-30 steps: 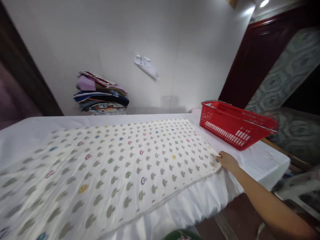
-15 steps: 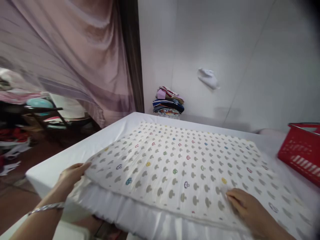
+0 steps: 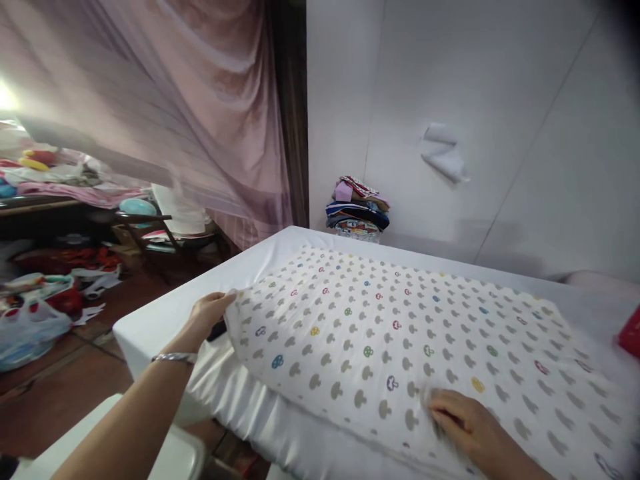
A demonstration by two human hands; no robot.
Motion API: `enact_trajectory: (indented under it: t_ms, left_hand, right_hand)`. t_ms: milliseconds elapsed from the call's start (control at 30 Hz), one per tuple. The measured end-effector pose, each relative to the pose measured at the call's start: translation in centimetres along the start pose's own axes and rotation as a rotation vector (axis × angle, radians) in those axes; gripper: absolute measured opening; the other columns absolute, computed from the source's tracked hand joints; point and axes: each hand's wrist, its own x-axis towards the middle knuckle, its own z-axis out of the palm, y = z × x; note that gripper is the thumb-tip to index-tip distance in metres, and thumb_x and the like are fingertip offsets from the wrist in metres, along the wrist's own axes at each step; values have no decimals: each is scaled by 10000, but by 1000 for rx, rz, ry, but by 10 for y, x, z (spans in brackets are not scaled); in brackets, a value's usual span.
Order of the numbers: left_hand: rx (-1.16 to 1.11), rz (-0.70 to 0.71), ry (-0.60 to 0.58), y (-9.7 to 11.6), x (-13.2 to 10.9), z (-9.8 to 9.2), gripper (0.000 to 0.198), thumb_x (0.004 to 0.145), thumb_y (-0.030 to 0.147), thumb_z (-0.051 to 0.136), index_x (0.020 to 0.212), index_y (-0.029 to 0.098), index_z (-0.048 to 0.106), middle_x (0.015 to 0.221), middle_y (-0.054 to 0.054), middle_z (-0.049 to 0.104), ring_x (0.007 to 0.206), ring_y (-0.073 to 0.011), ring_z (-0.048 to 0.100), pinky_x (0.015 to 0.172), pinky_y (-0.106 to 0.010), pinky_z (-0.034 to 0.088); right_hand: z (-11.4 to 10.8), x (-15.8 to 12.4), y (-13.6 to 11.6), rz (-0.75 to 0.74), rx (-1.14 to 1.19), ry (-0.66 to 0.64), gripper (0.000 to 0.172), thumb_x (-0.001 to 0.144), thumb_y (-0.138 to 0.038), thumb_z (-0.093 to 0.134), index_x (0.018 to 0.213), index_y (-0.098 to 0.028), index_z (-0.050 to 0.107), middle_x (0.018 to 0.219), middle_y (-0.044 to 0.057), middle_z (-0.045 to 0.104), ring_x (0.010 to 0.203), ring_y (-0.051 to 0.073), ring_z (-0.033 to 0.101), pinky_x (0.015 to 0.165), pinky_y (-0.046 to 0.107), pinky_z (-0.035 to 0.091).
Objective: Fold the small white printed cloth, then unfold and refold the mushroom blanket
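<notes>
A white cloth printed with small mushrooms (image 3: 350, 333) lies spread over a table with a glossy white cover (image 3: 240, 267). At the cloth's left edge my left hand (image 3: 210, 312) pinches the fabric and lifts that edge a little; a metal bracelet circles the wrist. Something dark shows just under this hand. My right hand (image 3: 460, 417) is closed on a fold of the same cloth near its front edge, right of the middle. The cloth's front edge runs between both hands, with the white cover hanging below it.
Folded clothes (image 3: 357, 207) are stacked behind the table by the white wall. Part of a red basket (image 3: 631, 333) shows at the right. A pink curtain (image 3: 240, 120) hangs at left. White plastic stools (image 3: 175, 450) stand below; bags (image 3: 33, 333) lie on the floor.
The view has swung left, so most of the red basket is out of sight. My left hand has raised the cloth's left edge; my right hand has gathered a small fold.
</notes>
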Motion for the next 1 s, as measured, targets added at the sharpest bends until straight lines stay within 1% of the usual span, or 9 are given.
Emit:
enact_trajectory:
  t_ms: [167,233,333,433,567,667,800,900,1000]
  left_hand:
    - [55,20,-54,21,10,24,234,514,357,604,608,152,543,456,12,482,462,-139,470,449,-261,397]
    - [102,103,-98,45,5,49,236,531,372,595,616,156,555,459,18,473,474,-139,463,460,-260,387]
    - [173,280,-214,94,-19,106,218,574,365,578,634,155,579,529,0,525,543,-150,493,510,-261,384]
    - [243,494,-362,147,-69,182,163,625,303,562,660,148,595,668,-41,604,688,-173,535,610,-267,391]
    - [296,740,-663,189,-185,286,155,692,243,525,744,140,629,829,-96,659,777,-186,563,686,-278,400]
    - [314,908,-964,189,-295,337,142,706,229,520,760,173,639,844,-80,673,768,-173,584,678,-261,413]
    - [365,1084,-1266,161,-404,352,121,699,233,526,717,179,632,776,-63,668,758,-178,595,645,-252,424]
    - [420,1145,-1360,136,-433,351,170,731,219,465,753,173,627,779,-47,663,753,-171,601,651,-253,433]
    - [454,1194,-1353,120,-435,350,187,743,227,452,810,175,618,881,-55,660,811,-193,602,683,-279,443]
  right_hand:
    - [-3,-11,-4,0,19,1,262,868,-416,396,829,-290,622,835,35,622,796,208,571,739,332,457]
    - [-6,-13,-9,13,58,16,263,867,-409,401,818,-269,617,833,31,626,791,201,568,739,320,452]
    - [-12,-19,-12,31,125,35,264,859,-401,418,788,-243,618,787,21,629,746,184,567,707,293,448]
    - [-14,-29,-4,27,184,67,293,855,-424,426,770,-227,624,756,17,621,730,179,565,692,290,445]
    - [-21,-48,27,208,418,253,341,797,-507,501,884,-204,634,795,40,635,752,201,587,684,320,472]
    - [-38,-64,56,415,749,566,473,754,-567,533,1040,-194,586,950,90,645,816,228,613,660,340,500]
    - [-63,-86,85,371,1293,831,439,779,-592,489,1012,-230,578,993,73,645,862,213,630,753,370,511]
    - [-68,-96,94,246,1530,827,340,786,-525,544,916,-217,605,828,39,659,769,184,630,762,343,504]
    - [-64,-95,98,221,1538,796,271,785,-452,594,892,-205,617,779,25,662,758,180,621,707,303,494]
